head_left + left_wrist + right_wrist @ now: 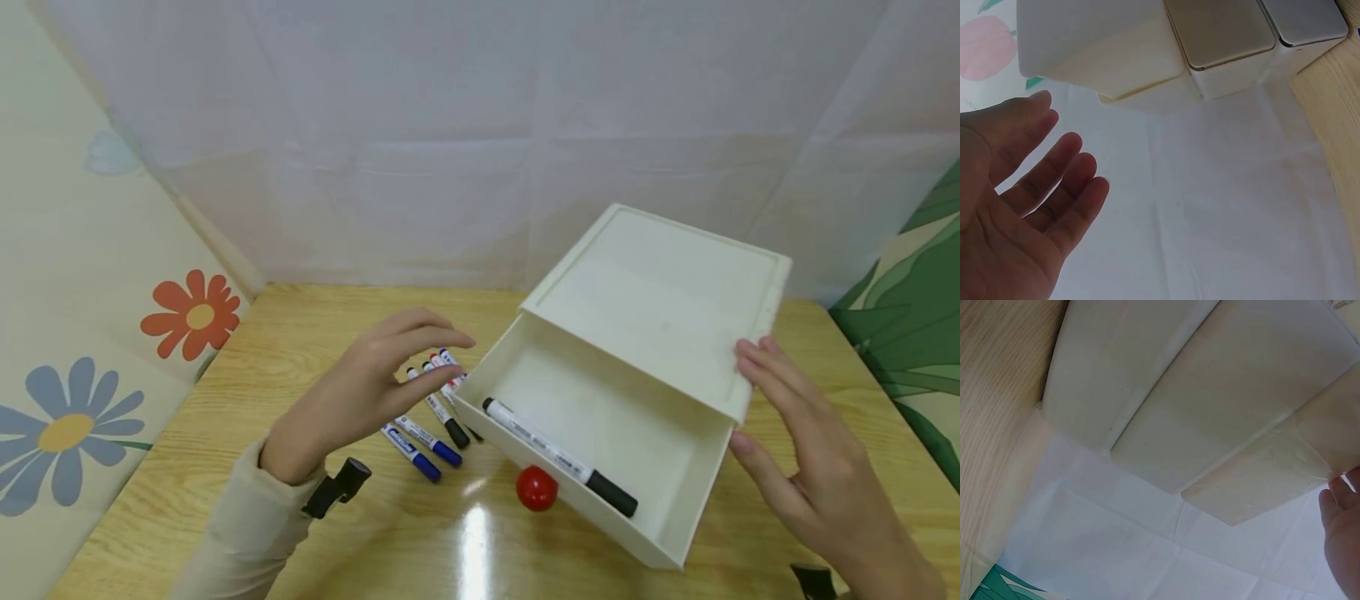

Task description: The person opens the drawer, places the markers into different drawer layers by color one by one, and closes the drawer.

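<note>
A white drawer cabinet (660, 292) has its top drawer (667, 508) pulled out toward me, with a round red knob (536, 488) on the front. Inside the drawer a black-capped whiteboard marker (558, 454) lies along the front wall. My left hand (367, 379), empty and with fingers parted, hovers beside the drawer's left corner, over several markers (416, 442) on the table. My right hand (813, 454) is at the cabinet's right side, its fingertips touching the edge near the top; in the right wrist view that hand (1344, 519) shows at the cabinet's side.
The loose markers, with blue and black caps, lie on the wooden table (300, 375) left of the drawer, partly behind my left hand. Behind the table hangs a white cloth (375, 167). Flower-patterned cloth (112, 292) borders the left side.
</note>
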The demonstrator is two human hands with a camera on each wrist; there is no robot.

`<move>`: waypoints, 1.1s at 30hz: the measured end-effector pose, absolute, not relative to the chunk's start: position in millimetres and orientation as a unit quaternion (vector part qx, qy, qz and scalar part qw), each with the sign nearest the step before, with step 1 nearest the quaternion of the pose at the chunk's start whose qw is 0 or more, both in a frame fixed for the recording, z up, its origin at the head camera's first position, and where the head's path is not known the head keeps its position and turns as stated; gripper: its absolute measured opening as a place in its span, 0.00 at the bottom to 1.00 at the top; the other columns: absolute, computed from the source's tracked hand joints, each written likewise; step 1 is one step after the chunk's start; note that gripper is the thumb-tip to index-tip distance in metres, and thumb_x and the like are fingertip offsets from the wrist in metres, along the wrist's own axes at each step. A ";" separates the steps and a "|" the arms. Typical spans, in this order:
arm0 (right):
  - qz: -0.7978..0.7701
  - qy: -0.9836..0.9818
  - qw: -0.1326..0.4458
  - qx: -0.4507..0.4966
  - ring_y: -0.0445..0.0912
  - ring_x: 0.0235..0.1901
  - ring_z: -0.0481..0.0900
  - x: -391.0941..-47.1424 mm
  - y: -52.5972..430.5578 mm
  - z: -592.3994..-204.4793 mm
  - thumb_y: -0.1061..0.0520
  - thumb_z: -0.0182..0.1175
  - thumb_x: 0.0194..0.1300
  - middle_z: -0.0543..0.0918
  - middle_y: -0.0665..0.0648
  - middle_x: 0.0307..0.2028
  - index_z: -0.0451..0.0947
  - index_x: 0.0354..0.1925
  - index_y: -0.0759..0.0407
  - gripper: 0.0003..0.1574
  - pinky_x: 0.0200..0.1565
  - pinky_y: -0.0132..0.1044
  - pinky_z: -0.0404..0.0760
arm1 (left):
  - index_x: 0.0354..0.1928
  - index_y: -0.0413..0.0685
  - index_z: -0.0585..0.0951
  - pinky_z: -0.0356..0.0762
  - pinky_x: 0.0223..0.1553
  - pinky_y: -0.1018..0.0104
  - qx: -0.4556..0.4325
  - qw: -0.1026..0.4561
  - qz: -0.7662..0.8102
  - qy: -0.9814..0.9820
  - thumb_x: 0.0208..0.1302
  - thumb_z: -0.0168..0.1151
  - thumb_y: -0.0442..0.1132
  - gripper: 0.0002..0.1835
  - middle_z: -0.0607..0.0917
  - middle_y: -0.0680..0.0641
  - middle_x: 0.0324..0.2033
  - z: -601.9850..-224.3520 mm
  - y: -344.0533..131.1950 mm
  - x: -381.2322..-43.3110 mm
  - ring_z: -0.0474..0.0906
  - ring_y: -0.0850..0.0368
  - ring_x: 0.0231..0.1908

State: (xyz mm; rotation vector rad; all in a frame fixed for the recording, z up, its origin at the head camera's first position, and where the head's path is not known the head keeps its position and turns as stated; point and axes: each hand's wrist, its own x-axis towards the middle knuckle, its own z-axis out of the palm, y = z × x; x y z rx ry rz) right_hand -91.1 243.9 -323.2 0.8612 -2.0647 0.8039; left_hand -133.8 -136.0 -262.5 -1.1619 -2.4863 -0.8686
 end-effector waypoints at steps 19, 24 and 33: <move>0.324 -0.795 0.380 0.344 0.58 0.64 0.62 -92.7 241.3 -324.5 0.43 0.50 0.67 0.70 0.72 0.58 0.67 0.53 0.80 0.38 0.68 0.34 0.58 | 0.50 0.51 0.79 0.77 0.49 0.67 -0.386 0.113 -0.299 -0.866 0.57 0.63 0.39 0.17 0.80 0.55 0.46 -285.5 -162.4 -149.0 0.75 0.62 0.49; 0.324 -0.796 0.379 0.343 0.58 0.64 0.62 -92.4 241.5 -324.3 0.43 0.50 0.67 0.70 0.71 0.58 0.67 0.53 0.80 0.38 0.69 0.34 0.58 | 0.50 0.52 0.78 0.78 0.46 0.66 -0.370 0.107 -0.299 -0.873 0.56 0.64 0.38 0.17 0.80 0.55 0.47 -293.5 -168.5 -153.6 0.75 0.62 0.49; 0.321 -0.802 0.371 0.342 0.59 0.65 0.61 -91.9 242.0 -324.2 0.43 0.49 0.67 0.69 0.71 0.58 0.66 0.54 0.79 0.39 0.69 0.34 0.57 | 0.50 0.54 0.78 0.78 0.48 0.61 -0.354 0.083 -0.310 -0.878 0.56 0.64 0.40 0.17 0.80 0.55 0.47 -310.0 -178.9 -164.1 0.75 0.60 0.49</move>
